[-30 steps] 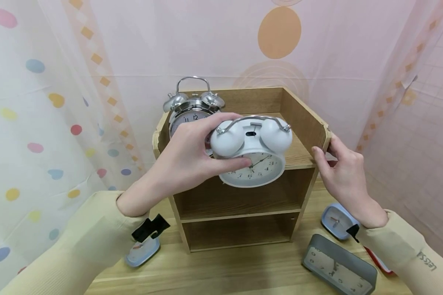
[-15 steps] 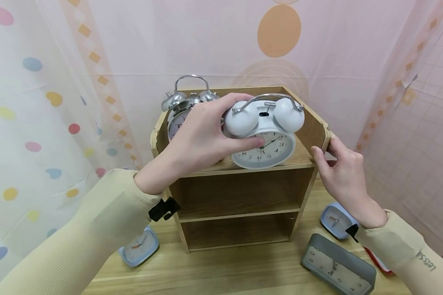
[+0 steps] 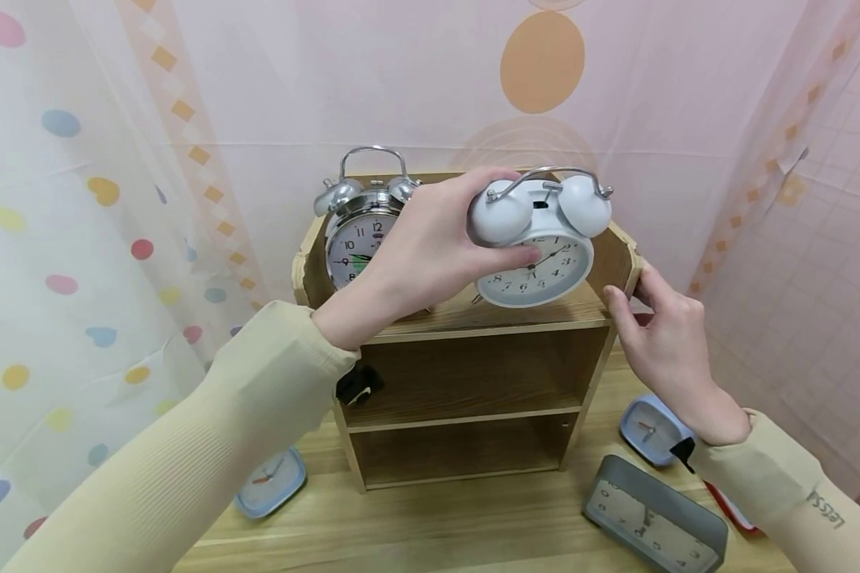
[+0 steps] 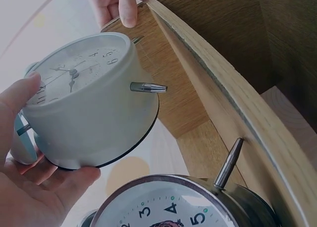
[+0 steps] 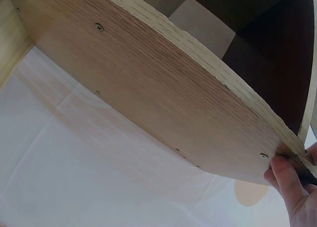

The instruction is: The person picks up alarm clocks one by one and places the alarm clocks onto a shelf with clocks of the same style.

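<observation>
My left hand [image 3: 430,247] grips a white twin-bell alarm clock [image 3: 533,274] by its side, thumb over the dial and fingers behind. The clock hangs tilted back over the right half of the top shelf, its short metal legs clear of the board in the left wrist view. To its left, a silver twin-bell alarm clock [image 3: 354,239] stands on the same shelf, partly covered by my left hand. My right hand [image 3: 662,342] pinches the front corner of the right side panel of the wooden shelf unit [image 3: 466,330]; that panel [image 5: 173,103] fills the right wrist view.
Two lower compartments open to the front. On the wooden table [image 3: 430,525] lie a blue clock [image 3: 272,481] at left, another blue clock [image 3: 648,430] at right, a grey rectangular clock [image 3: 655,517] and a red-edged item [image 3: 732,507] beside my right sleeve. A patterned curtain [image 3: 430,79] hangs behind.
My left hand has carried the white clock right and upward, away from the silver clock, to over the shelf's right half. The right hand has stayed on the panel corner.
</observation>
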Action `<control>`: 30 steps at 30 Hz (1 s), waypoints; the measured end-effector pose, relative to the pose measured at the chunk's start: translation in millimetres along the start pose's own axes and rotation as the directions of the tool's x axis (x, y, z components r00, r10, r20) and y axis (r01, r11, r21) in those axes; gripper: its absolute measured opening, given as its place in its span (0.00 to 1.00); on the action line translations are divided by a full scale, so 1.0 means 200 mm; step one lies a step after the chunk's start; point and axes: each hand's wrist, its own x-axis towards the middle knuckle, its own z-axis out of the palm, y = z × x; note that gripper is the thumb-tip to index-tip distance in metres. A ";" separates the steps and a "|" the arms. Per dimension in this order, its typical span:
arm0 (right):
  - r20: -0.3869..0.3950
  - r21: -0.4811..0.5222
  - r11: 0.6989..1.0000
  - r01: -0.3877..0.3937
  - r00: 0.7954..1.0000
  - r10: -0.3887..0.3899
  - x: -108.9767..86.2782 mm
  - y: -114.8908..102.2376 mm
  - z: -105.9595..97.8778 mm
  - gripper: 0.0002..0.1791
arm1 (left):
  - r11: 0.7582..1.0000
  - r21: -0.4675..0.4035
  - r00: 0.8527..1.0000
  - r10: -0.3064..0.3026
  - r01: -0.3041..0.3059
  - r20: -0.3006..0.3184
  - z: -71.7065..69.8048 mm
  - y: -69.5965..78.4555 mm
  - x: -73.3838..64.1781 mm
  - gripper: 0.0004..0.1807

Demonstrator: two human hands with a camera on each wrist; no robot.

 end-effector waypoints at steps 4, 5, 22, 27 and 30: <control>0.000 0.005 1.000 -0.002 1.000 0.002 0.00 0.00 0.00 0.13 | 1.000 -0.001 1.000 -0.017 0.017 0.015 0.01 -0.01 0.02 0.38; 0.001 0.007 1.000 -0.002 1.000 0.002 0.00 0.00 0.01 0.14 | 1.000 0.000 1.000 -0.021 0.021 0.019 0.02 -0.01 0.03 0.37; 0.001 -0.003 1.000 -0.004 1.000 0.004 0.00 -0.01 0.02 0.13 | 0.998 0.030 0.998 -0.057 0.056 0.037 0.05 -0.04 0.07 0.38; 0.005 0.016 1.000 -0.008 1.000 0.008 0.00 -0.02 0.02 0.14 | 0.998 0.025 0.997 -0.060 0.059 0.042 0.06 -0.05 0.08 0.37; 0.003 0.021 1.000 -0.006 1.000 0.006 0.00 -0.02 0.02 0.14 | 0.998 0.029 0.997 -0.061 0.060 0.041 0.07 -0.06 0.08 0.36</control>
